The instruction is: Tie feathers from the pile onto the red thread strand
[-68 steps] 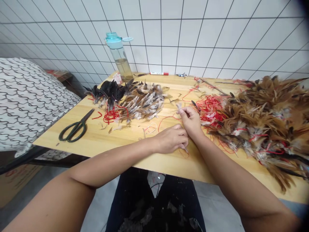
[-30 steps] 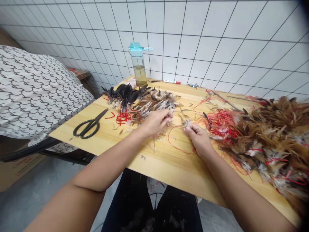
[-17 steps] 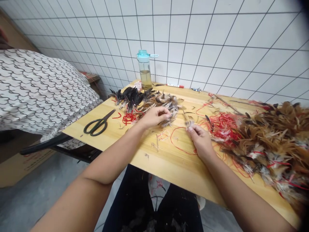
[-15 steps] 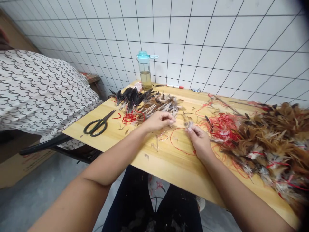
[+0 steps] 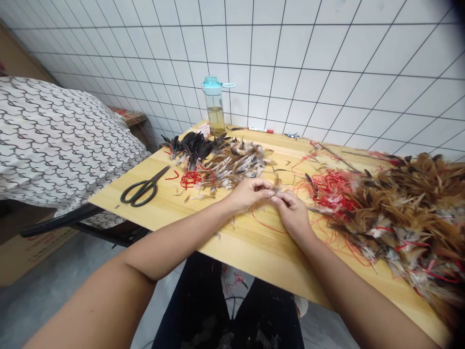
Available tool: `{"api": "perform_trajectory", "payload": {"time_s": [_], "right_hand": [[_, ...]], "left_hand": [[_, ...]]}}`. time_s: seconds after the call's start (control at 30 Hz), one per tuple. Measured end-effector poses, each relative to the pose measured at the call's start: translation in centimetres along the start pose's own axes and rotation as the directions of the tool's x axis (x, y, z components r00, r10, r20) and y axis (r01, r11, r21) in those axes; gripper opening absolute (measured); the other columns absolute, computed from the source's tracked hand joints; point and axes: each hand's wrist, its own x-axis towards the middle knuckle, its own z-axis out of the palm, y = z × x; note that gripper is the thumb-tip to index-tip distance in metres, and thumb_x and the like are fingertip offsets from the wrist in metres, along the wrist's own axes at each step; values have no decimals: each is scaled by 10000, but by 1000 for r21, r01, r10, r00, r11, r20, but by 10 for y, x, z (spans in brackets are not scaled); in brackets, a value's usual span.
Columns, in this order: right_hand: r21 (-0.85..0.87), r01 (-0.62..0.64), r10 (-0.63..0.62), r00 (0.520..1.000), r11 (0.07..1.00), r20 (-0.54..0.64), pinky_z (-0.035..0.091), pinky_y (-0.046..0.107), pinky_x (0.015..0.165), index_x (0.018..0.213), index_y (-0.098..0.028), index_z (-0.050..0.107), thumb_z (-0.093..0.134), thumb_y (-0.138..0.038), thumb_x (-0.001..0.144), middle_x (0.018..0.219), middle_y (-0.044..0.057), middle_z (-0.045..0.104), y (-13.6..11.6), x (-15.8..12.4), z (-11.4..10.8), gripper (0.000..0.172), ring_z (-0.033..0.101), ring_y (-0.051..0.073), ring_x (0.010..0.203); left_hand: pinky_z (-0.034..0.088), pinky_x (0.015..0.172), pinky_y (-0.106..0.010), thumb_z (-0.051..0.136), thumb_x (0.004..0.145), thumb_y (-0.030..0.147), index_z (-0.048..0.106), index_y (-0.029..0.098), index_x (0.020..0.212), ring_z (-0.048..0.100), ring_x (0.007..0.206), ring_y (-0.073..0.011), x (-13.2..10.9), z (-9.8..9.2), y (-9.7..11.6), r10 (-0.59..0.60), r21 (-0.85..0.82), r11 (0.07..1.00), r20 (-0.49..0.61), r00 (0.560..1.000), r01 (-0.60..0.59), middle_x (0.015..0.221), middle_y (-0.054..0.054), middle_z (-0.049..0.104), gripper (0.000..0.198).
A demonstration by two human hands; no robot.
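My left hand [image 5: 254,194] and my right hand [image 5: 292,209] meet fingertip to fingertip over the wooden table [image 5: 232,242]. Both are closed in a pinch around a small tuft of brown feathers [image 5: 277,184], whose tips poke up between them. The quills are hidden by my fingers. A red string [image 5: 267,225] curves on the wood below my hands. Just beyond my left hand lies a heap of brown and white feathers [image 5: 238,162], with black feathers [image 5: 196,145] beside it. To the right of my right hand is a tangle of red string [image 5: 334,189].
Black-handled scissors [image 5: 143,189] lie at the table's left. A large pile of brown feather bundles [image 5: 407,208] covers the right end. A bottle [image 5: 215,109] and a red-capped marker [image 5: 260,130] stand and lie by the tiled wall. A person in patterned cloth [image 5: 69,145] is close on the left.
My left hand has moved right and my right hand slightly left, so they now meet at the feather tuft. Earlier the right hand alone held it, with the left hand apart.
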Motion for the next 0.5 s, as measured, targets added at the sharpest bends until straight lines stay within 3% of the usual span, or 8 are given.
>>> {"api": "perform_trajectory", "payload": {"time_s": [0.27,0.5], "right_hand": [[-95,35,-39,998,995,-41,407,293,619,648,-218,631,581,-299,796,651,7,532,4,0,0,176,497,157,636],[-66,60,-58,998,996,23,420,292,619,672,-227,658,575,-324,806,660,21,554,4,-1,4,185,526,167,664]], "left_hand": [[398,697,-234,793,640,399,598,116,765,522,680,-78,-1,3,3,1,19,1000,18,1000,-1,704,26,579,365],[373,641,-219,723,708,428,544,123,747,476,641,-68,-4,6,3,-11,69,998,20,1000,10,684,32,531,356]]}}
